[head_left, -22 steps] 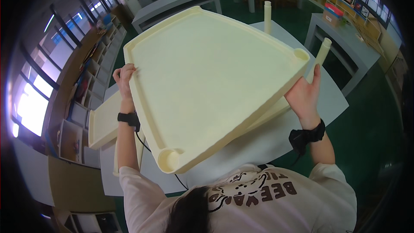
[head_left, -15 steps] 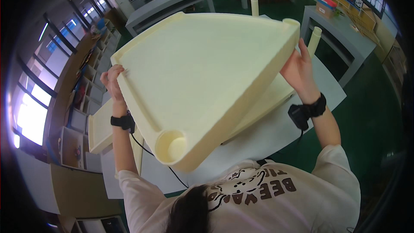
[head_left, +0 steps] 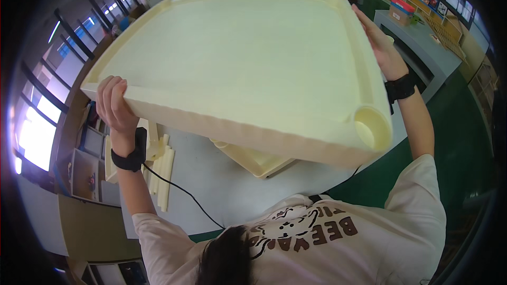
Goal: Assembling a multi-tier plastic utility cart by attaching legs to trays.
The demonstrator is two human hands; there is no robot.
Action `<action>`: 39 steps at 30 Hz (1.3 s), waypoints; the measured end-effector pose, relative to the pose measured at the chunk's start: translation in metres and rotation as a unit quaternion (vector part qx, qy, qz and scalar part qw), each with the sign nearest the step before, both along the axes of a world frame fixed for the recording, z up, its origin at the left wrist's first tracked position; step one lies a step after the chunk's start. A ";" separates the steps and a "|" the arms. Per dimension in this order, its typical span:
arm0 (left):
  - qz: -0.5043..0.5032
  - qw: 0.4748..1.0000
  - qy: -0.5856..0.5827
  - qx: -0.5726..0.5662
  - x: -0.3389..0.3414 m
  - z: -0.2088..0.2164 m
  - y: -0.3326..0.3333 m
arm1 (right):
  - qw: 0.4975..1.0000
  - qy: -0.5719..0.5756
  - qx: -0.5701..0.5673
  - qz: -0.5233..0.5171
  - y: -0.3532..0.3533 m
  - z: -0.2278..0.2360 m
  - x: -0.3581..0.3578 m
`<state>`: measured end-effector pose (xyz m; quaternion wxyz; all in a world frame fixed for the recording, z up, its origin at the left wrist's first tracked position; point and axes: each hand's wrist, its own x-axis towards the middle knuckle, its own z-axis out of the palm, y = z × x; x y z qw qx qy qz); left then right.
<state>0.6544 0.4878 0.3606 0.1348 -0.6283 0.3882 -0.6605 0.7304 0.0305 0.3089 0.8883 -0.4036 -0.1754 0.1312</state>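
A large cream plastic shelf panel is held up above the table between my two hands. It has raised edges and round sockets at its corners; one socket shows at the near right. My left hand grips the left edge, fingers curled over the rim and thumb hidden. At the far right edge, my right hand clasps the side, its fingers partly behind the panel. Below lies another cream panel, mostly covered by the raised one. Several cream tubes rest on the table left of it.
The light grey table stands in front of me. A black cable runs from my left wristband across it. Grey desks stand at the right and back, one with a red-lidded box. Shelves line the left wall.
The raised panel has turned, its near socket corner swinging from left to right. My left hand moved slightly left; my right hand moved up and right. More tubes on the table now show.
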 end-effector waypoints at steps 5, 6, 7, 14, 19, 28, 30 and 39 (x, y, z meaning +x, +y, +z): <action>0.044 0.998 -0.031 0.029 -0.016 0.003 -0.004 | 0.964 -0.041 -0.234 -0.119 0.027 0.022 -0.032; 0.057 0.997 -0.033 0.043 -0.024 0.004 -0.008 | 0.954 -0.045 -0.256 -0.147 0.035 0.025 -0.038; 0.068 0.996 -0.034 0.056 -0.029 0.005 -0.013 | 0.955 -0.044 -0.256 -0.146 0.041 0.027 -0.041; 0.086 0.995 -0.030 0.032 -0.042 0.009 -0.045 | 0.902 -0.129 -0.395 -0.118 0.038 0.050 -0.040; 0.057 0.998 -0.014 0.002 -0.040 0.011 -0.046 | 0.579 -0.406 -0.627 -0.327 0.028 0.051 -0.040; 0.072 0.995 -0.068 0.000 -0.022 0.014 -0.052 | 0.314 -0.593 -0.696 -0.256 0.088 0.065 -0.170; 0.064 0.996 -0.065 -0.015 -0.019 0.018 -0.055 | 0.109 -0.597 -0.618 -0.500 0.100 0.033 -0.160; 0.052 0.996 -0.076 0.008 -0.015 0.016 -0.069 | 0.257 -0.608 -0.560 -0.500 0.116 0.028 -0.113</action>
